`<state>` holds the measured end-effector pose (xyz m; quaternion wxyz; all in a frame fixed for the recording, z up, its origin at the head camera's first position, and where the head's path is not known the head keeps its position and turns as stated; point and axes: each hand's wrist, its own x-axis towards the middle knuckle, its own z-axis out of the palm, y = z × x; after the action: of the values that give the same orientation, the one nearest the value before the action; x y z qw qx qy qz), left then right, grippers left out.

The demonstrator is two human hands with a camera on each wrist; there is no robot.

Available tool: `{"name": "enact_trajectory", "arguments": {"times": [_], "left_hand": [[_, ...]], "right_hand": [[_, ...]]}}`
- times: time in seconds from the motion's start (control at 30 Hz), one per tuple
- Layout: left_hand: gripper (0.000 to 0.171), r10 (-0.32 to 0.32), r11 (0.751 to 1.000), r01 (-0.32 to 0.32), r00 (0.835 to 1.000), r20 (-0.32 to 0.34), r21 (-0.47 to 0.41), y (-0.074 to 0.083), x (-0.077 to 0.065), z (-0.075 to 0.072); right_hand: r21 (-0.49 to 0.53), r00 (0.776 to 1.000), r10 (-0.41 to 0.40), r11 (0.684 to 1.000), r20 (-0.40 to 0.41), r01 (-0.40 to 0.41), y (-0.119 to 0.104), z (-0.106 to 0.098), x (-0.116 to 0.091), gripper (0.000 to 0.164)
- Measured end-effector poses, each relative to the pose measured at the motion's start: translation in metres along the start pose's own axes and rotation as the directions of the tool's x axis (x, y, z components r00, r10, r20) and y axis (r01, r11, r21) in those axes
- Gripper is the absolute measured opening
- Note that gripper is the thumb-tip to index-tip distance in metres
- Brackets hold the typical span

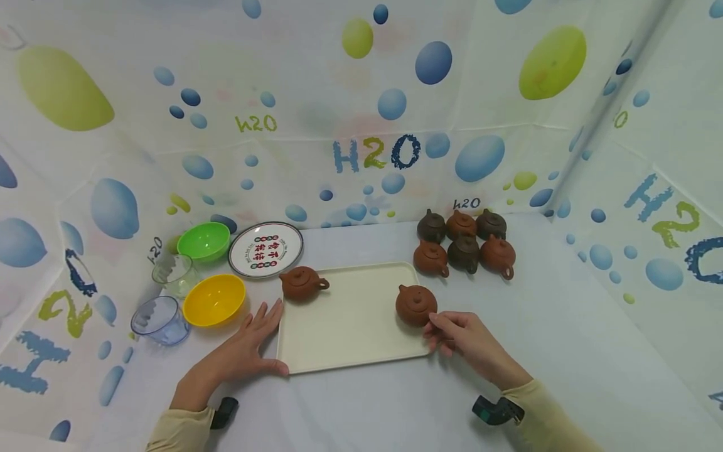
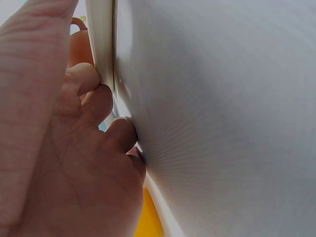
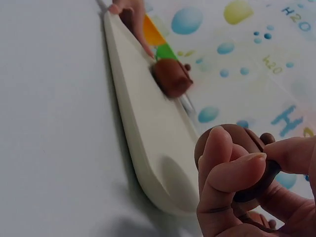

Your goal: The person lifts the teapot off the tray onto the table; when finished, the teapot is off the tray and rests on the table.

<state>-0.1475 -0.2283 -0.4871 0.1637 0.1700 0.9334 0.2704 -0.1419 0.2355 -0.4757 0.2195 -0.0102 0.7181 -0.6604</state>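
A reddish-brown clay teapot is in my right hand, which pinches it by the handle side over the right end of a cream tray. In the right wrist view that teapot appears raised, with a shadow on the tray below it. Another brown teapot stands at the tray's back left corner, its handle to the right. My left hand lies with spread fingers at the tray's left edge, the thumb touching the front left corner. Its palm fills much of the left wrist view.
Several brown and dark teapots cluster behind the tray on the right. Left of it stand a yellow bowl, a green bowl, a clear glass bowl, a bluish glass bowl and a white plate with red characters.
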Motion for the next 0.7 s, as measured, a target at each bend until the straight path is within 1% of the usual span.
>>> {"name": "enact_trajectory", "arguments": {"times": [0.23, 0.37, 0.7], "left_hand": [[0.135, 0.006, 1.000, -0.006, 1.000, -0.006, -0.002, 0.000, 0.000, 0.000], [0.135, 0.002, 1.000, -0.002, 1.000, -0.001, -0.002, 0.000, -0.001, 0.000], [0.136, -0.016, 1.000, 0.016, 1.000, 0.009, -0.008, 0.002, -0.001, -0.002]], "right_hand": [[-0.005, 0.996, -0.001, 1.000, -0.085, 0.000, -0.003, -0.024, 0.002, 0.044], [-0.018, 0.994, 0.011, 1.000, -0.112, -0.013, 0.000, -0.035, 0.005, 0.044], [0.029, 0.987, 0.049, 0.999, -0.150, -0.045, 0.009, -0.046, 0.013, 0.038]]}}
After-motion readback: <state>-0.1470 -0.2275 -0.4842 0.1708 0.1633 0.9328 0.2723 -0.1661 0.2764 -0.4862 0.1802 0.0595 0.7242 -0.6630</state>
